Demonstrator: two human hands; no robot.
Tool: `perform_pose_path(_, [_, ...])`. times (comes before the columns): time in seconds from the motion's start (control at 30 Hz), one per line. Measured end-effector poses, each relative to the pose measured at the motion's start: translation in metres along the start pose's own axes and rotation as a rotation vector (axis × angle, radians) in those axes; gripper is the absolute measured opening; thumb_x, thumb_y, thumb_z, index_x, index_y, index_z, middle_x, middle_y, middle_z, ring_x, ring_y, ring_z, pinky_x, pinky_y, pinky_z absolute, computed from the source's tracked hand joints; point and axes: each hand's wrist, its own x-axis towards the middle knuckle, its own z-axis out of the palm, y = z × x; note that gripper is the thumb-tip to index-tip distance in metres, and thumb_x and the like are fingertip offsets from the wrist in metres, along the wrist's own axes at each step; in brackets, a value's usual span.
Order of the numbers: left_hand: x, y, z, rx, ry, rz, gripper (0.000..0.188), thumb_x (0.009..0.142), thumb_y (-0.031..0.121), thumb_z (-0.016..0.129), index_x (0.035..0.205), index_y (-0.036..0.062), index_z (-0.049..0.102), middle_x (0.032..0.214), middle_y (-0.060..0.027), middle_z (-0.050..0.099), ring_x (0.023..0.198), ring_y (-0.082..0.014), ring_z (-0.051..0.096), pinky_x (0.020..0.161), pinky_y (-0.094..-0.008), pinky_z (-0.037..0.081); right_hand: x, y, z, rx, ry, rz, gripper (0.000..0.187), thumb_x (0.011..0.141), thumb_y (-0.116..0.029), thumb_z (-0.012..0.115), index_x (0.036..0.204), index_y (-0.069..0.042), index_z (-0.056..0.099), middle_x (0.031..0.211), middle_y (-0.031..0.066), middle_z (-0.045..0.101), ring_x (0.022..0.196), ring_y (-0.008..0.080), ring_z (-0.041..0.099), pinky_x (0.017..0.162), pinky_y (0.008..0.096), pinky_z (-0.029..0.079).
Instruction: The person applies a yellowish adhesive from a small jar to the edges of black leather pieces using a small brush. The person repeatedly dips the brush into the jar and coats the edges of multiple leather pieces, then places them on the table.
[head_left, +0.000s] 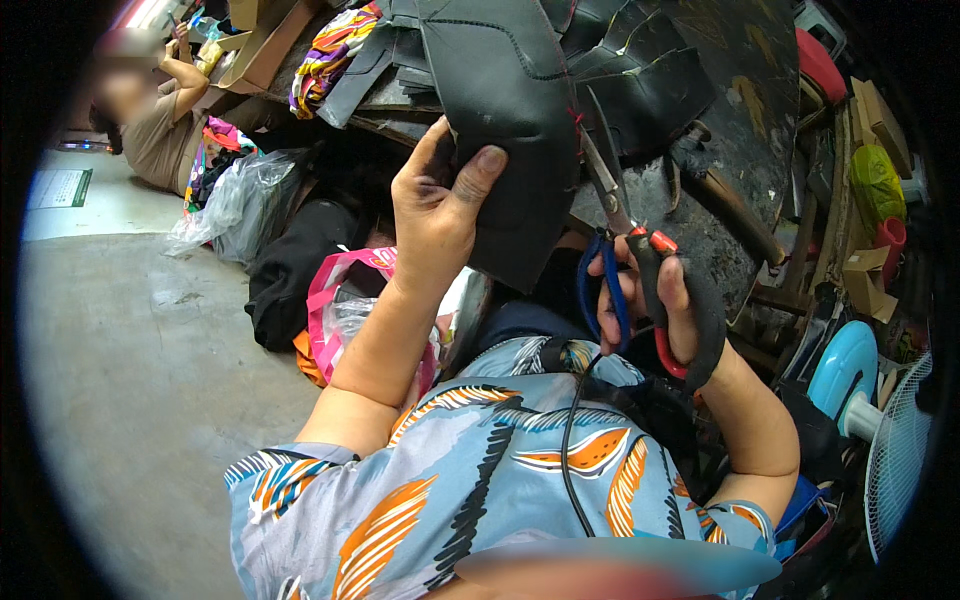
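My left hand (445,195) pinches the lower left edge of a black leather-like panel (505,90), thumb on its face and fingers behind. A curved stitched line crosses the panel, and small red thread ends stick out at its right edge. In my right hand (650,290) is a pair of large scissors (612,195), with wrapped handles in black, red and blue. The blades are spread and point up along the panel's right edge, next to the red threads. Further black stitched pieces (645,85) lie behind it on the dark worktable (745,120).
A hammer-like tool (730,205) lies at the table's near right edge. To the right are a blue-and-white fan (895,440) and small cardboard boxes (868,280). Bags, including a pink-and-white one (345,290), sit on the left. Another person (160,130) sits at the far left.
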Motion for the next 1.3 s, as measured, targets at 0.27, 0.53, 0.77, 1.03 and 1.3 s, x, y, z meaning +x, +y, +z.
perform_pose_path(0.27, [0.002,-0.005,-0.006,-0.129,0.115,0.033,0.036,0.093,0.007,0.071,0.125,-0.0031,0.060,0.114,-0.0093,0.069,0.101,-0.0148,0.065,0.093,-0.0289,0.051,0.006,0.011,0.002,0.342,0.136,0.000,0.080,0.088,-0.080,0.038,0.098,-0.002,0.049,0.047,0.0023,0.044,0.032,0.0115,0.041,0.033,0.0213,0.037])
perform_pose_path(0.53, [0.002,-0.007,-0.010,-0.266,0.116,-0.050,0.036,0.092,0.007,0.071,0.125,-0.0020,0.060,0.113,-0.0089,0.069,0.101,-0.0150,0.065,0.094,-0.0298,0.051,0.003,0.008,0.004,0.102,-0.066,-0.012,0.092,0.080,-0.088,0.043,0.110,0.000,0.047,0.057,0.0061,0.053,0.044,0.0150,0.053,0.043,0.0268,0.047])
perform_pose_path(0.77, [0.024,0.015,-0.017,-0.043,0.140,0.028,0.034,0.092,0.010,0.071,0.122,-0.0050,0.061,0.109,-0.0079,0.069,0.096,-0.0134,0.065,0.090,-0.0276,0.051,0.023,0.008,-0.025,0.156,0.304,-0.215,0.074,0.089,-0.075,0.046,0.099,-0.002,0.054,0.048,0.0027,0.046,0.034,0.0114,0.042,0.034,0.0224,0.036])
perform_pose_path(1.03, [0.102,-0.030,0.028,0.524,-0.310,0.188,0.048,0.086,0.018,0.077,0.128,0.0031,0.061,0.104,-0.0118,0.070,0.093,-0.0235,0.066,0.083,-0.0328,0.052,0.035,0.020,-0.070,0.193,0.473,-0.482,0.070,0.092,-0.072,0.045,0.103,-0.003,0.055,0.051,0.0027,0.046,0.038,0.0115,0.044,0.037,0.0230,0.038])
perform_pose_path(1.3, [0.132,-0.084,0.035,1.347,-0.399,0.388,0.038,0.093,0.033,0.064,0.128,0.0178,0.064,0.112,-0.0122,0.064,0.112,-0.0338,0.055,0.095,-0.0437,0.045,0.045,0.048,-0.084,0.167,0.420,-0.443,0.076,0.087,-0.077,0.048,0.106,-0.003,0.053,0.055,0.0027,0.050,0.042,0.0116,0.048,0.041,0.0244,0.042])
